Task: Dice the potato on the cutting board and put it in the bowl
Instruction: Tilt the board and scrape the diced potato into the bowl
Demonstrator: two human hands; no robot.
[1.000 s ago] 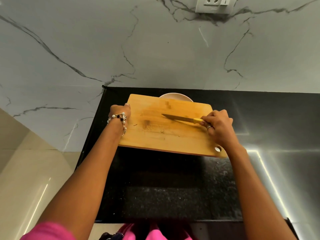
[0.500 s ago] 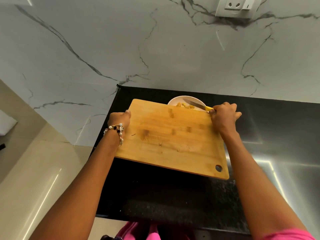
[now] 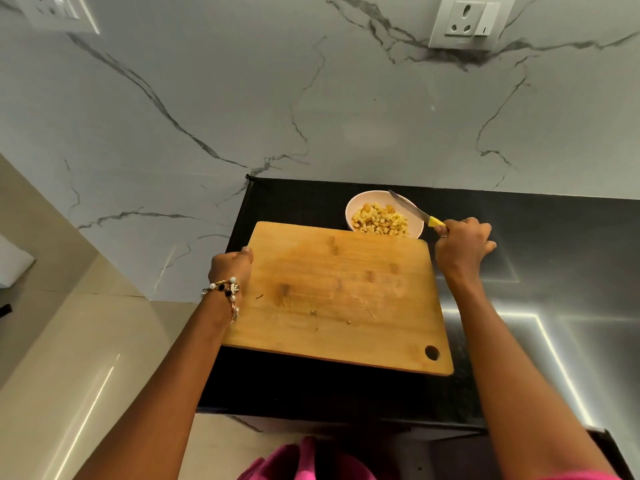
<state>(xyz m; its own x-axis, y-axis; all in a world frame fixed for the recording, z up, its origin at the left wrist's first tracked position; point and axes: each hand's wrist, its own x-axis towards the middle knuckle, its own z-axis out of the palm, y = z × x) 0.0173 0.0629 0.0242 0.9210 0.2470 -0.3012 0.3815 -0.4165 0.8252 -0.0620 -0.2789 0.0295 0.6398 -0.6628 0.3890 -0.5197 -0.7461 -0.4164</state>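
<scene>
Board: we see the cutting board (image 3: 341, 296) on the black counter (image 3: 554, 237), only crumbs on it | left hand (image 3: 230, 266) grips board's left edge | right hand (image 3: 462, 249) clenched on knife (image 3: 414, 211), blade over bowl's rim | diced potato (image 3: 380, 221) in white bowl (image 3: 353, 206), just beyond board's far edge.

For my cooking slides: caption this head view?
Left hand grips cutting board; right hand holds knife over bowl of diced potato.

Bare forearms, no sleeves past the elbows. Left wrist wears a bracelet (image 3: 227, 289) of white pearl and black beads with a gold chain. Pink garment (image 3: 304, 464) at bottom edge.
</scene>
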